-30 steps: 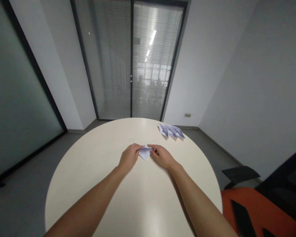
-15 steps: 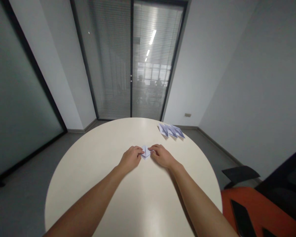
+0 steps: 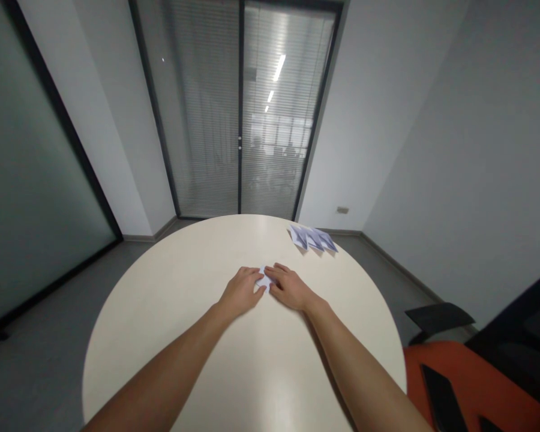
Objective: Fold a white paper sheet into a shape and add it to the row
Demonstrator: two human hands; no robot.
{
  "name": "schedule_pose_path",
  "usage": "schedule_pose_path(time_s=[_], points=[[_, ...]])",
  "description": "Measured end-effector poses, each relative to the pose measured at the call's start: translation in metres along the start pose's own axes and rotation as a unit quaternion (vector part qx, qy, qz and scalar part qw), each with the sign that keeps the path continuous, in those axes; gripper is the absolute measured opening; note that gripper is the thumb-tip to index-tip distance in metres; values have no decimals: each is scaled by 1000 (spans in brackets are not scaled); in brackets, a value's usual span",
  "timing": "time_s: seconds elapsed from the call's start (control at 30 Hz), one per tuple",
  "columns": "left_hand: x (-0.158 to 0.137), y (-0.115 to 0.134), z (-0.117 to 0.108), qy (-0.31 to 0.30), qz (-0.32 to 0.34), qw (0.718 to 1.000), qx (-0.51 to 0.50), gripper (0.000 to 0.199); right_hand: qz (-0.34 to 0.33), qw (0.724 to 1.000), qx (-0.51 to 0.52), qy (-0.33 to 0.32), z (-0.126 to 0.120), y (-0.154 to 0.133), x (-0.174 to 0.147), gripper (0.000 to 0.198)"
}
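A small piece of folded white paper (image 3: 264, 281) lies on the table in front of me, mostly covered by my fingers. My left hand (image 3: 243, 289) holds its left side, with curved fingers on the upper part and the thumb at the near edge. From the right, my right hand (image 3: 290, 287) holds the paper down, its fingers reaching across the top and its thumb near the lower right edge. Farther back on the right, several folded paper pieces (image 3: 312, 239) lie in an overlapping row near the table's far edge.
The round cream table (image 3: 252, 360) fills the middle of the view. At the lower right stands an orange chair (image 3: 486, 384) with a black armrest (image 3: 440, 317) and a dark phone-like slab (image 3: 444, 397) on its seat. A glass partition (image 3: 238, 120) with blinds rises behind the table.
My right hand has shifted left over the folded paper, covering more of it. My left thumb has come out along the near edge. The centre slit seen before is now hidden.
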State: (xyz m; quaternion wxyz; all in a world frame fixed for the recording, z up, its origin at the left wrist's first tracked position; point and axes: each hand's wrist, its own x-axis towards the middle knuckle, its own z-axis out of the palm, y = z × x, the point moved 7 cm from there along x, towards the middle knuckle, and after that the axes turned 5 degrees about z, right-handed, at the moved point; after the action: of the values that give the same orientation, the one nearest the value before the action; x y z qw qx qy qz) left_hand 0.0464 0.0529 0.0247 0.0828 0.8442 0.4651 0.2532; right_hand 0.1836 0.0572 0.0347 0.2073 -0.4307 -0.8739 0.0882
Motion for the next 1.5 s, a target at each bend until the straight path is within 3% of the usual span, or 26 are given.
schedule_pose_path(time_s=[0.23, 0.47, 0.67, 1.03, 1.5], points=[[-1, 4, 1, -25, -18, 999, 17, 32, 96, 990, -16, -99, 17, 3, 2, 63], [1, 10, -5, -28, -6, 999, 14, 20, 127, 985, -37, -112, 17, 1, 8, 66], [2, 9, -7, -46, -24, 999, 4, 21, 146, 973, -46, -175, 17, 1, 5, 73], [4, 8, -5, -45, -21, 999, 7, 18, 201, 943, -73, -255, 17, -45, -19, 86], [2, 5, -6, -33, -31, 999, 0, 17, 167, 964, -57, -200, 14, -30, -9, 73]])
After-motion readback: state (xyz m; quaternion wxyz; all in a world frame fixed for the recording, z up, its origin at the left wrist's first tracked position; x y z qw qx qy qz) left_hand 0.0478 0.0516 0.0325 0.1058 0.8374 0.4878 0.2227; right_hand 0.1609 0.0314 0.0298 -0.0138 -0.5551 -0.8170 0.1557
